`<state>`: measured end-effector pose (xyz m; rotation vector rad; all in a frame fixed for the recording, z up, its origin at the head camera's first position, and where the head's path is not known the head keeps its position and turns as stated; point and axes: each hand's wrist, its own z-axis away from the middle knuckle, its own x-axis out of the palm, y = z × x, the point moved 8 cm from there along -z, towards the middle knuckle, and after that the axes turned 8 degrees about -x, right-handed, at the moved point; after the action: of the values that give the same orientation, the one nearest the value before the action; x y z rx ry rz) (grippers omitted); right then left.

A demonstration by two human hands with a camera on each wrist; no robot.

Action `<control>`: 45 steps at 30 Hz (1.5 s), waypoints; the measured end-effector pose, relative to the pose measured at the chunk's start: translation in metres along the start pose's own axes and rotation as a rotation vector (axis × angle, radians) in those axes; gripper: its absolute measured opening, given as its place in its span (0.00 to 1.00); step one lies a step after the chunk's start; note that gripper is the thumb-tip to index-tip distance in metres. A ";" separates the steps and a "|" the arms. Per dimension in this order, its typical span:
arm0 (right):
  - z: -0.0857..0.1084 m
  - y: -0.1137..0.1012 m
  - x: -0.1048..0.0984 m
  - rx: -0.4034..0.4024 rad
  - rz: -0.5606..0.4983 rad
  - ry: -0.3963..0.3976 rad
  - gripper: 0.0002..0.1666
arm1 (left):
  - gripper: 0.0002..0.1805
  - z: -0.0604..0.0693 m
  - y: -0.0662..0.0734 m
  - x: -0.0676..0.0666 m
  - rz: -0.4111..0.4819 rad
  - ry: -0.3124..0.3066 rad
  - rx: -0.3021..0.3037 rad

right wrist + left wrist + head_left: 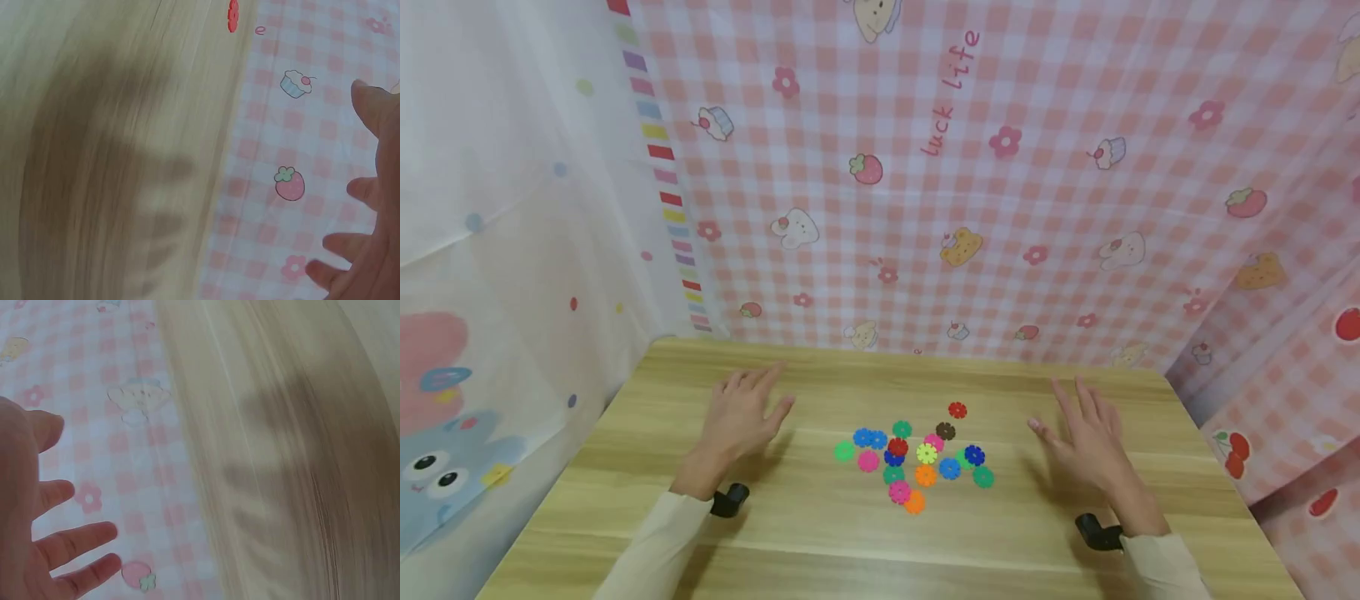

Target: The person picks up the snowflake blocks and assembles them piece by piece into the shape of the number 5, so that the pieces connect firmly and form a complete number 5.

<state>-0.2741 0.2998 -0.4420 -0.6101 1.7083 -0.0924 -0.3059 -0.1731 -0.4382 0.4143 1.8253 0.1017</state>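
Several small flower-shaped plastic discs lie loosely scattered mid-table in the head view, some overlapping. Among them are a red disc (957,410) at the back, a brown disc (945,431), a yellow disc (927,453), an orange disc (914,502) in front and a light green disc (845,451) at the left. My left hand (741,421) hovers over the table left of the discs, fingers spread and holding nothing. To their right my right hand (1090,437) is likewise raised, with its fingers apart and nothing in them. In the right wrist view the red disc (233,15) shows at the top.
The wooden table (805,550) ends at a pink checked curtain (910,208) behind it. A white curtain (535,208) hangs along the left, and more printed cloth (1292,400) along the right. A black wrist mount (730,500) sits on the left wrist, another mount (1099,533) on the right.
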 end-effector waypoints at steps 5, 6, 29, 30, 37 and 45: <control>-0.007 -0.001 0.008 -0.020 -0.121 -0.009 0.47 | 0.33 -0.006 0.012 0.012 0.116 -0.051 0.005; -0.008 -0.002 0.011 -0.017 -0.146 -0.017 0.47 | 0.32 -0.007 0.014 0.015 0.136 -0.062 0.008; -0.031 -0.014 0.087 0.056 -0.562 -0.184 0.22 | 0.19 -0.016 0.060 0.100 0.621 -0.460 -0.040; -0.031 -0.015 0.089 0.052 -0.576 -0.196 0.20 | 0.19 -0.017 0.061 0.102 0.626 -0.471 -0.050; -0.029 -0.018 0.100 0.050 -0.610 -0.276 0.15 | 0.19 -0.015 0.061 0.110 0.607 -0.498 -0.101; -0.023 -0.017 0.104 0.093 -0.631 -0.280 0.16 | 0.17 -0.013 0.062 0.111 0.573 -0.497 -0.109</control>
<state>-0.3007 0.2331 -0.5224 -1.0234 1.1870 -0.5058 -0.3302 -0.0767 -0.5180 0.7989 1.1689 0.4487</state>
